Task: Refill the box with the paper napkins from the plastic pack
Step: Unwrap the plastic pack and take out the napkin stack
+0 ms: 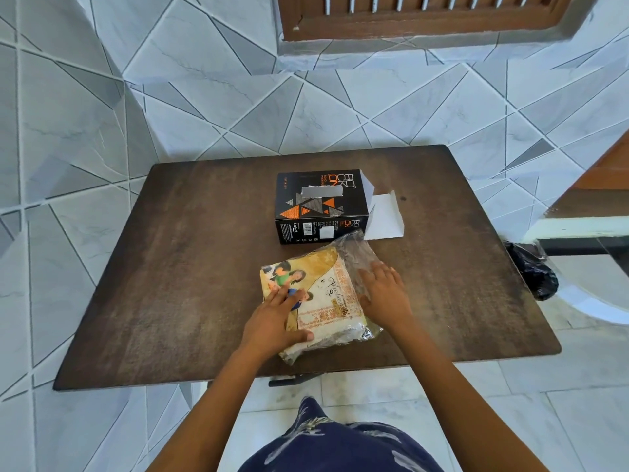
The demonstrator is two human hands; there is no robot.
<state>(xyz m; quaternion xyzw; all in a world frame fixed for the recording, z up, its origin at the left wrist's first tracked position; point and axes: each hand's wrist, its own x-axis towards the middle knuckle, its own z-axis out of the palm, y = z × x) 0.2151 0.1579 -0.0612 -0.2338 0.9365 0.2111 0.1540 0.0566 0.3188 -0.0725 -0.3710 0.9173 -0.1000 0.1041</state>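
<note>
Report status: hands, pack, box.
Left hand flat on pack, right hand on its clear end. Pack on table, napkins inside. Box behind it, right flap open. Nothing between.

**Box (320,206) open at one end, plastic pack (326,294) just in front**

The black box, printed with orange and grey triangles, lies flat on the table (170,267). Its right end is open, with a white flap (384,216) folded out. The cream-and-orange printed pack lies flat and slightly askew, its loose clear end nearest the box.

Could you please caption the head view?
Left hand and right hand rest on the napkin pack, near the open-ended box.
</note>
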